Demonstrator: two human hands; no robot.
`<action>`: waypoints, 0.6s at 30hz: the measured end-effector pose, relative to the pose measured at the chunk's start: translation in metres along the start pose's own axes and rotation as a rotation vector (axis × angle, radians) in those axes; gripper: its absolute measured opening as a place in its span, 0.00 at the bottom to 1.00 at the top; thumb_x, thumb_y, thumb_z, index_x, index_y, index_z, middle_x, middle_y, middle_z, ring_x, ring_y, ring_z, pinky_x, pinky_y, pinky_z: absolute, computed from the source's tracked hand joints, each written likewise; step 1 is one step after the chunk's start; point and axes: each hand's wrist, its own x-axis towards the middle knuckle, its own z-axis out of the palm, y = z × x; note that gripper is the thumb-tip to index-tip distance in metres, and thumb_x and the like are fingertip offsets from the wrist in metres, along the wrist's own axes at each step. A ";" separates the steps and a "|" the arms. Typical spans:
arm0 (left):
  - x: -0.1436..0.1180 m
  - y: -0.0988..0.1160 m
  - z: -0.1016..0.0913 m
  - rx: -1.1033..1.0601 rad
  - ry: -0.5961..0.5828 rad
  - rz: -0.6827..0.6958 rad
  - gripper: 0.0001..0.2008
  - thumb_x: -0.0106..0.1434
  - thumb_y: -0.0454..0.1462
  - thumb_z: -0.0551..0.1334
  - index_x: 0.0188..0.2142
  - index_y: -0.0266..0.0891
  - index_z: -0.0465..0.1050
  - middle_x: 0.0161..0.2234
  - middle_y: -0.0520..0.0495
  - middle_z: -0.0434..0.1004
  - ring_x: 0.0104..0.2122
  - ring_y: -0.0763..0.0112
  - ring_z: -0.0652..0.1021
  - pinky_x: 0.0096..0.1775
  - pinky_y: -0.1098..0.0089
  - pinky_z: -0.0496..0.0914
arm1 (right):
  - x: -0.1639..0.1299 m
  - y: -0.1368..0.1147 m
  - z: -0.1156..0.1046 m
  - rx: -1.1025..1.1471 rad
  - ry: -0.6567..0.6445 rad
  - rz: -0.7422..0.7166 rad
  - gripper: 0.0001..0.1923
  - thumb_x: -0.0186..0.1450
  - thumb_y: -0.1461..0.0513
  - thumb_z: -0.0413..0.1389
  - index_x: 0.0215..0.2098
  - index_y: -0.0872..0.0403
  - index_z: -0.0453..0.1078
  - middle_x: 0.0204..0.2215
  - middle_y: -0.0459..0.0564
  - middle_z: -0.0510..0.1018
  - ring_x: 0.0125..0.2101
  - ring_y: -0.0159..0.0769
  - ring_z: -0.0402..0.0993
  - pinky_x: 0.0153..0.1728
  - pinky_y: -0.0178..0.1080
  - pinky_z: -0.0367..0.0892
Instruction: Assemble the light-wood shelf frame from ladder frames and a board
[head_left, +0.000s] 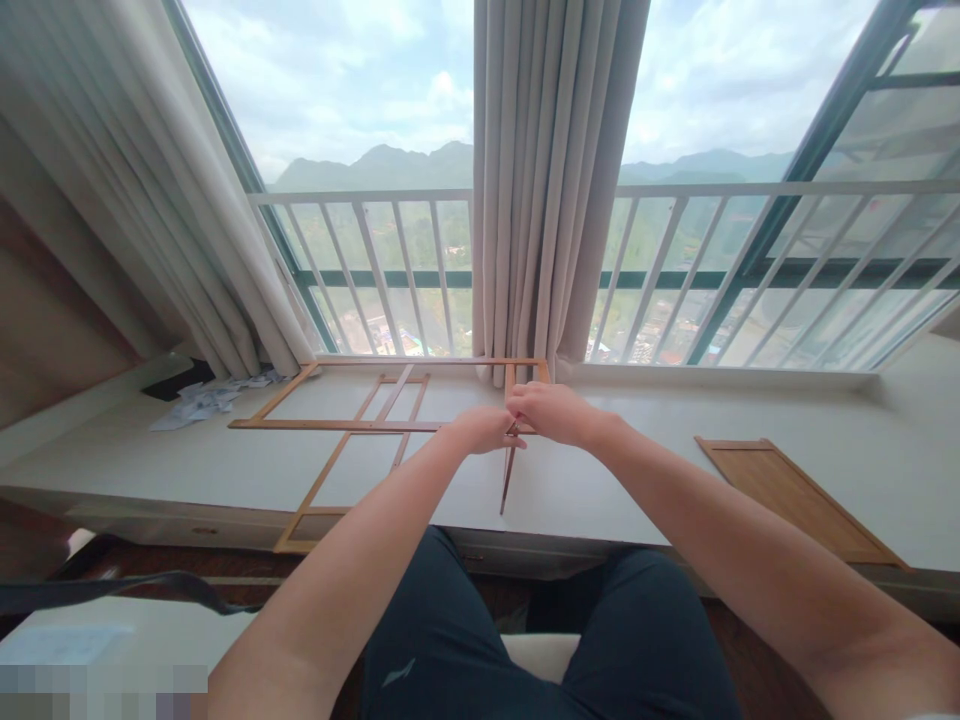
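Centre of view, your left hand [484, 430] and right hand [553, 409] pinch an open brown wooden frame [337, 425]. A flat rectangular brown wooden panel [795, 495] lies lower right.

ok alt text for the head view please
A person's left hand and right hand meet, gripping a wooden frame over a white window ledge. A wooden panel lies at right; beyond, a curtain hangs by windows facing mountains.

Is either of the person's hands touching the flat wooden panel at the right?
No, the flat wooden panel lies on the white ledge, apart from the left hand and right hand, which meet at the wooden frame.
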 end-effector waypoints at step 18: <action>-0.007 0.006 -0.008 0.008 -0.002 -0.026 0.23 0.67 0.56 0.57 0.43 0.43 0.80 0.42 0.41 0.82 0.42 0.55 0.81 0.42 0.64 0.73 | 0.004 -0.007 0.004 -0.021 -0.019 0.076 0.03 0.69 0.63 0.55 0.41 0.53 0.70 0.40 0.52 0.78 0.42 0.40 0.75 0.32 0.35 0.61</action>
